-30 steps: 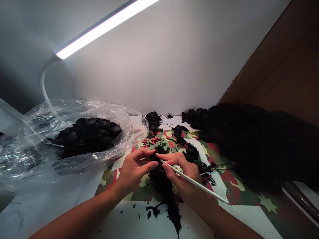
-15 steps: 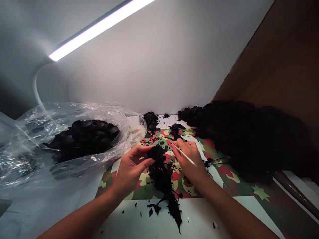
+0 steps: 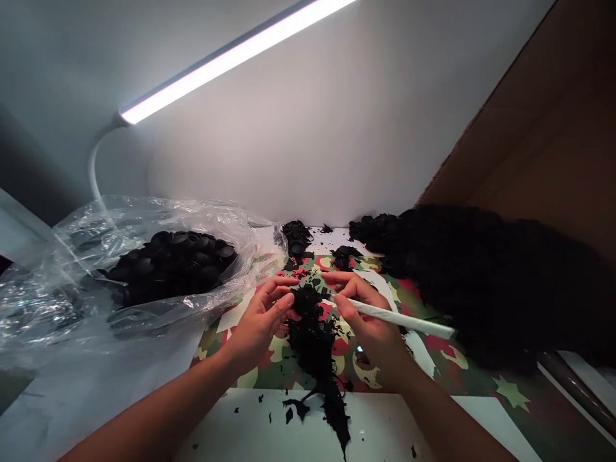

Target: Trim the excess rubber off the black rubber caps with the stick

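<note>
A small black piece (image 3: 304,299) with a ragged edge is between the thumb and fingers of my left hand (image 3: 264,321). My right hand (image 3: 368,314) grips a thin white tool (image 3: 404,319), its tip close to the black piece and its thick end pointing right. Below both hands a heap of black scraps (image 3: 315,350) trails down over the patterned sheet (image 3: 260,372) onto white paper (image 3: 260,430). Where my left fingertips meet the dark piece is hard to make out.
At the left lies a clear plastic bag (image 3: 250,250) with many black discs (image 3: 178,263). A large dark pile (image 3: 481,276) fills the right, before a cardboard panel (image 3: 553,147). A lit lamp (image 3: 240,58) hangs above. Smaller black heaps (image 3: 297,237) sit at the back.
The white tool has swung in my right hand from slanting down to lying nearly level, its thick end now out to the right. The whole view has shifted slightly.
</note>
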Available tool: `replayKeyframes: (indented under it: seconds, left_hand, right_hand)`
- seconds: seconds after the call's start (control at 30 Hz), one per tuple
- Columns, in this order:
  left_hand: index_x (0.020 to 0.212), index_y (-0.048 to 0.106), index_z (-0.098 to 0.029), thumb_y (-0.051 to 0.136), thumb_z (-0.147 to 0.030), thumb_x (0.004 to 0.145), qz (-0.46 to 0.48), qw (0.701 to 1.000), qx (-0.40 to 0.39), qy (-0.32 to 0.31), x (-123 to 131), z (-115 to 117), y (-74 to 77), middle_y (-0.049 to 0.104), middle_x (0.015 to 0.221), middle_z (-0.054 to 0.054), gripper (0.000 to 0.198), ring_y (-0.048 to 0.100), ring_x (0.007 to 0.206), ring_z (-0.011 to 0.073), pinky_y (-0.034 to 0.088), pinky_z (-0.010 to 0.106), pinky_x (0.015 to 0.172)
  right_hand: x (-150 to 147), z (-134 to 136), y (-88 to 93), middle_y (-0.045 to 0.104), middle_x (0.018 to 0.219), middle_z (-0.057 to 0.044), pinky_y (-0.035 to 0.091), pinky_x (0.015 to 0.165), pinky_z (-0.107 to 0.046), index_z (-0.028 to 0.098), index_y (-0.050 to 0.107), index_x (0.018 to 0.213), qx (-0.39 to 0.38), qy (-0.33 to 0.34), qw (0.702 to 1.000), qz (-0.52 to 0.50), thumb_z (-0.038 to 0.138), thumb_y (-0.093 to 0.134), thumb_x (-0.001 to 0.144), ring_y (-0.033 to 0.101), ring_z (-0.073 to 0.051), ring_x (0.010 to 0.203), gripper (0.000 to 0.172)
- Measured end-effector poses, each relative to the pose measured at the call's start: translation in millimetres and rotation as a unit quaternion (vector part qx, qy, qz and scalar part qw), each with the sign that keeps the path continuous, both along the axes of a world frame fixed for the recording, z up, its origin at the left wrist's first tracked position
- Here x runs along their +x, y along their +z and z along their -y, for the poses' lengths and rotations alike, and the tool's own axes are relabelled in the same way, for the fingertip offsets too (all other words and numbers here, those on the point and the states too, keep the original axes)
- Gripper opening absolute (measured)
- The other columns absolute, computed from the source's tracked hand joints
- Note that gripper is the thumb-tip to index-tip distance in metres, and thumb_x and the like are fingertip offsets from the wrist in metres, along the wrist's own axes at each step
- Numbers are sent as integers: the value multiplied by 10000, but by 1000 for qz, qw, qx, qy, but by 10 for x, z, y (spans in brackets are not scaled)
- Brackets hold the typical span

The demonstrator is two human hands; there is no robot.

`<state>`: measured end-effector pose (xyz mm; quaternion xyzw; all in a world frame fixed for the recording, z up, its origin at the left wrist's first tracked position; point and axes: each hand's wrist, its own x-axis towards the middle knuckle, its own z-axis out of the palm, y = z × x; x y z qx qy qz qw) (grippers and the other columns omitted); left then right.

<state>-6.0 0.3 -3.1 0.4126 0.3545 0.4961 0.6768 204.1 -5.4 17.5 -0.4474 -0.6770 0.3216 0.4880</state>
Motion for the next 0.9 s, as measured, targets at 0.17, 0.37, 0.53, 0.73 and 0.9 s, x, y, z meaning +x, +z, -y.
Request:
replayKeyframes:
  seconds: [0.17,0.37,0.53,0.73,0.9]
  left_hand:
    - [1126,725,-221,800,-432,806,-17,1000,-18,-11,33,-3,6,741,976,57,390,668,835,162,507,254,762]
    - [1146,746,-234,874,-361,714,-106,994,-3,5,0,-5,16,760,1000,67,467,667,811,187,464,227,620]
    - [1220,730,-236,816,-364,789,-132,991,14,-5,-36,-15,-10,760,1075,85,458,681,926,222,502,265,717]
    - [1201,723,-234,818,-354,786,-125,992,23,10,-37,-22,11,723,1190,87,442,686,991,231,520,282,789]
    - [1123,690,-219,849,-347,749,-108,993,25,34,-22,-23,-5,711,1071,55,426,685,898,192,519,254,723]
  right_hand:
    - [-71,66,-68,730,1185,-75,514,868,-389,232,566,767,-17,48,999,-17,345,572,987,678,-258,1064,247]
    - [-104,95,-101,744,1148,-53,507,902,-392,237,576,782,5,88,996,18,301,556,992,685,-236,1039,220]
    - [-92,92,-95,741,1168,-50,506,916,-391,240,572,811,6,91,996,23,292,536,1002,678,-226,1044,200]
    - [-102,88,-71,741,1194,-56,480,981,-451,247,553,809,30,91,994,48,267,536,995,670,-246,1091,188]
    - [-118,89,-39,761,1130,-54,479,958,-467,252,550,813,74,82,991,77,225,534,979,684,-245,1028,169]
